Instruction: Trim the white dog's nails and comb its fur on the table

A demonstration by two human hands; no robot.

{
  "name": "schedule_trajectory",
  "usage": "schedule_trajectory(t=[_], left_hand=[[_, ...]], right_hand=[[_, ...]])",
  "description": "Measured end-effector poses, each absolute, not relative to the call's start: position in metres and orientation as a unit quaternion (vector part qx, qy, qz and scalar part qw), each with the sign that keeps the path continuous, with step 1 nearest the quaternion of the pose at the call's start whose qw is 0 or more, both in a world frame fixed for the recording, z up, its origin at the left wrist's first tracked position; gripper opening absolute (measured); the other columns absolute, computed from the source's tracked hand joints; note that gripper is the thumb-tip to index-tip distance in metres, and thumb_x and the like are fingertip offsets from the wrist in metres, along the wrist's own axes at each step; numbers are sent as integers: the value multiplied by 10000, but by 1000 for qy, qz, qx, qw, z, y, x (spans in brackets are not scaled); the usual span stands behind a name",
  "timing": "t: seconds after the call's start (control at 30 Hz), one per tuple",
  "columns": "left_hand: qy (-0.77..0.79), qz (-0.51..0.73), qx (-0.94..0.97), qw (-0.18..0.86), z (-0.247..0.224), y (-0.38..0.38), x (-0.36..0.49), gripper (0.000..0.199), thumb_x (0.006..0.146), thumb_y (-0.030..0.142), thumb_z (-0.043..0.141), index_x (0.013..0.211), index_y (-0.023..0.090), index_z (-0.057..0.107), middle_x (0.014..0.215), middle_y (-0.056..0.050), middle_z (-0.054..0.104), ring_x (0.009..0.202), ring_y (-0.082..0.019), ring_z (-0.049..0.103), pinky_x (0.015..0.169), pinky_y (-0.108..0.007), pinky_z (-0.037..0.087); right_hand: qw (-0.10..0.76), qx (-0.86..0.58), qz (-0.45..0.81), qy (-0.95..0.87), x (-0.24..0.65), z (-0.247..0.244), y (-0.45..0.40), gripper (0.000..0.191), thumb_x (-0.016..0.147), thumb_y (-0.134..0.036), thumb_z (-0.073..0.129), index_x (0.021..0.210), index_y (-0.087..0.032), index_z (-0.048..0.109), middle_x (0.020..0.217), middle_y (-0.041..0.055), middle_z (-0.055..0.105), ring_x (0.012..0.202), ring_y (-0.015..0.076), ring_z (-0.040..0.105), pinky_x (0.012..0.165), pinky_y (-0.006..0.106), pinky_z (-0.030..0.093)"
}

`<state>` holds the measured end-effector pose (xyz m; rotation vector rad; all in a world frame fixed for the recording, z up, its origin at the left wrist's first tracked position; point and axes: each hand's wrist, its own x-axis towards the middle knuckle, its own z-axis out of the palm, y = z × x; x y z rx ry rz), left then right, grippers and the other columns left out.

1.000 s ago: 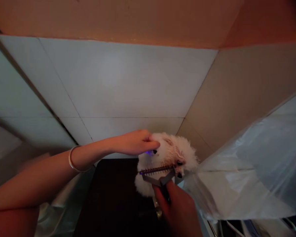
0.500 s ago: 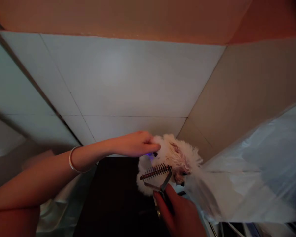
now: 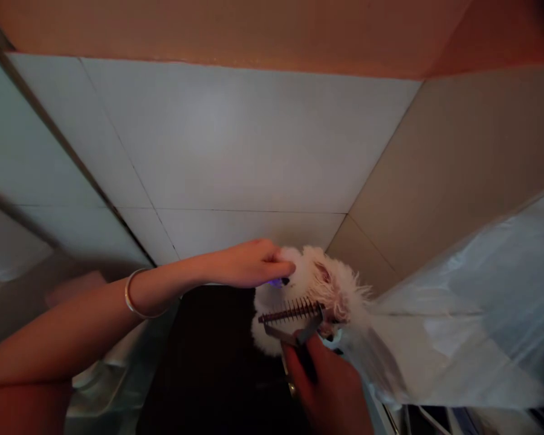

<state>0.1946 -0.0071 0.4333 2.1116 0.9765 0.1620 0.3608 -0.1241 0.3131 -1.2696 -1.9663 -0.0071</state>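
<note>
Curled over the top of a white curly-coated dog [image 3: 310, 290], the left hand [image 3: 254, 264] lay with its fingers [image 3: 281, 264] pressed into the fur, though I could not tell whether they pinched any of it or only rested there. The right hand [image 3: 326, 386] was closed around the dark grip of a metal dematting rake [image 3: 290, 313].

Taking the dog as the clock's centre, the left forearm came in from nine o'clock, a thin pale bangle [image 3: 133, 294] around its wrist. Crumpled pale plastic sheeting [image 3: 104, 374] lay low at eight o'clock, and a dark surface [image 3: 199, 362] spread at seven, just beside the dog. A small violet glow [image 3: 276, 282] showed just under the left fingertips. The rake's toothed bar lay across the fur, with the right hand below it at six o'clock. Behind the dog, at twelve o'clock, rose a white tiled wall [image 3: 222, 139], with a beige panel [image 3: 435, 169] at two o'clock. A clear plastic sheet [image 3: 462, 314] hung at three o'clock, close against the dog.
</note>
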Motion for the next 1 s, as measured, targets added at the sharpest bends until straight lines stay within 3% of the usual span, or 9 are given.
schedule_trajectory(t=[0.2,0.43,0.7,0.9,1.0], left_hand=[[386,74,839,377,433,-3,197,309,832,348,377,591,170,301,554,36,266,504,-77,247,458,-223,217],[417,93,813,396,428,6,190,311,825,352,390,582,167,336,562,35,270,529,-83,258,509,-232,244],[394,80,834,377,429,3,193,323,834,367,380,589,169,305,560,35,269,512,-79,258,479,-225,229],[390,79,837,375,428,7,189,292,832,346,373,602,167,348,569,31,299,527,-82,275,496,-226,247],[393,80,839,369,428,8,187,308,825,349,377,584,167,316,554,33,274,518,-80,260,484,-223,234]], right_hand=[[357,-527,-16,-771,356,307,-114,358,952,-360,302,702,-189,494,450,-24,556,350,140,550,366,241,316],[266,-459,110,-841,367,297,-143,218,928,-314,383,810,-184,513,536,-26,619,419,112,597,376,184,350],[356,-530,8,-769,353,314,-104,339,934,-344,342,738,-163,551,507,16,590,431,161,589,434,229,375],[304,-514,204,-776,364,321,-109,269,906,-339,387,801,-181,577,624,20,647,542,149,630,525,209,445],[303,-519,201,-773,371,323,-118,230,886,-336,430,778,-193,574,596,-4,634,535,129,620,510,180,438]])
